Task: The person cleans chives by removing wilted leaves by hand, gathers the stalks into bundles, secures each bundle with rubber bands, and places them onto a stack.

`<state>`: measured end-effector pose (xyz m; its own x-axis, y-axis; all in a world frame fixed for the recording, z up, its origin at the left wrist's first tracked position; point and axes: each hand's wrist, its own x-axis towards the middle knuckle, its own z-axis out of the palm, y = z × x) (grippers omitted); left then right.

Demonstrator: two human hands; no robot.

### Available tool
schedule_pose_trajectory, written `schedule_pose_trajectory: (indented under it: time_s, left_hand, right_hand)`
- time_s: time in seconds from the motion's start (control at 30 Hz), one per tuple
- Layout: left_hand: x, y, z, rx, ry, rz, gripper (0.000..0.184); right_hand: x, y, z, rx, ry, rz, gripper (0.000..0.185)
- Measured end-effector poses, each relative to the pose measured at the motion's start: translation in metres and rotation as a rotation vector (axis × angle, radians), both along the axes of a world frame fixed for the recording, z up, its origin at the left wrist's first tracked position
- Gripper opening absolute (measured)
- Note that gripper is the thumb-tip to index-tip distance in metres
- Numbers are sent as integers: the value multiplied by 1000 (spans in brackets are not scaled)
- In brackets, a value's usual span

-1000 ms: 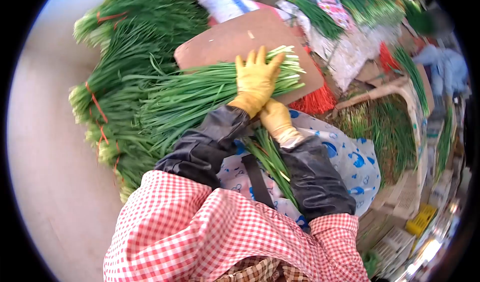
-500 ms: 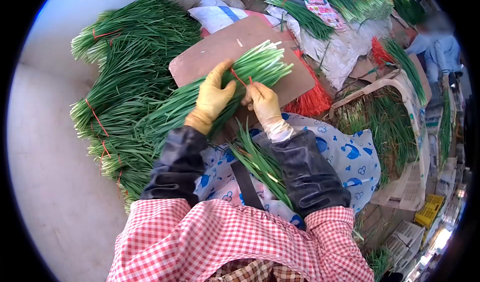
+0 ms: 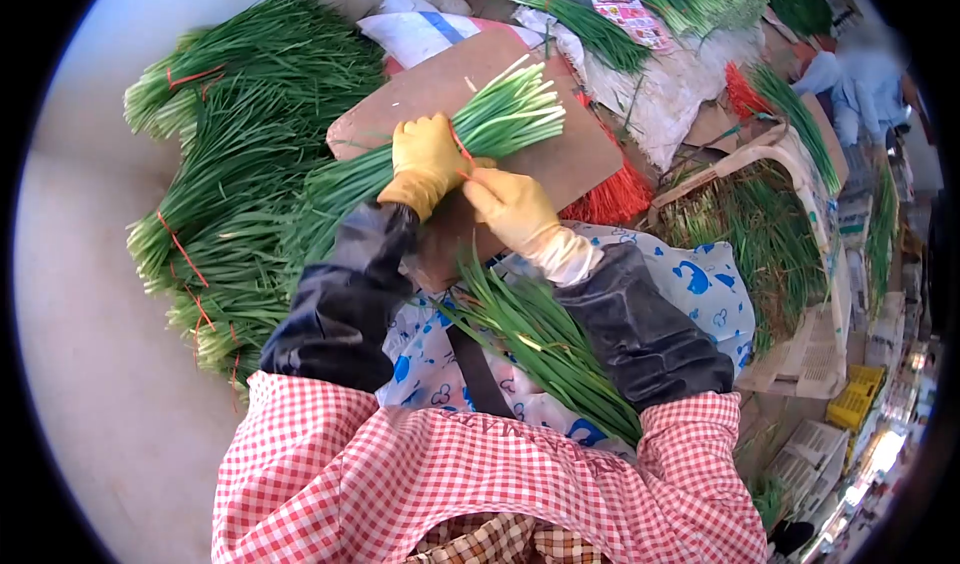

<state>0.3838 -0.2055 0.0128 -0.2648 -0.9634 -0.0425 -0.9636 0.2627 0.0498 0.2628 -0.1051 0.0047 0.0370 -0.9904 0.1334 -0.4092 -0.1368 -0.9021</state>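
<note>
A bundle of garlic chives (image 3: 512, 114) lies slantwise over a brown board (image 3: 575, 169), its pale cut ends up and to the right. My left hand (image 3: 424, 159), in a yellow glove, is closed round the bundle just below a red tie (image 3: 461, 142). The gloved fingers of my right hand (image 3: 515, 207) pinch the tie at the bundle's lower side; the tie's end is partly hidden by the fingers. Some loose chives (image 3: 540, 339) rest across my lap on a blue-patterned apron (image 3: 690, 284).
Tied chive bundles (image 3: 250, 154) are piled at the left against a pale wall (image 3: 90, 294). Red ties (image 3: 615, 189) lie beyond the board. At the right stands a pale-framed container (image 3: 815, 194) holding chives; a yellow crate (image 3: 857, 396) and a person (image 3: 868, 84) are farther off.
My left hand has closed more tightly round the bundle, nearer the tie. My right hand has moved down and left with the tie, pulling it to the bundle's lower side.
</note>
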Motion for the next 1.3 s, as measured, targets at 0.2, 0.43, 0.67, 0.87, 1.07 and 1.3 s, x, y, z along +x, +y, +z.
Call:
schedule_pose_trajectory:
  time_s: [0.2, 0.43, 0.67, 0.87, 1.07, 1.3]
  left_hand:
    - [49, 65, 5, -356, 351, -189, 73]
    - [35, 146, -79, 369, 1395, 167, 24]
    - [-21, 53, -48, 612, 2234, 473, 30]
    - [-30, -26, 39, 463, 2528, 383, 36]
    - [-48, -27, -25, 595, 2140, 205, 69]
    - [-61, -20, -36, 471, 2151, 310, 75]
  right_hand:
    - [37, -25, 21, 251, -925, 43, 25]
    - [57, -14, 73, -831, 319, -9, 12]
    - [14, -10, 93, -836, 543, -436, 21]
    - [-39, -42, 119, -669, 674, -682, 21]
    - [-50, -102, -46, -582, -635, -545, 30]
    - [-34, -83, -15, -302, -1222, -336, 20]
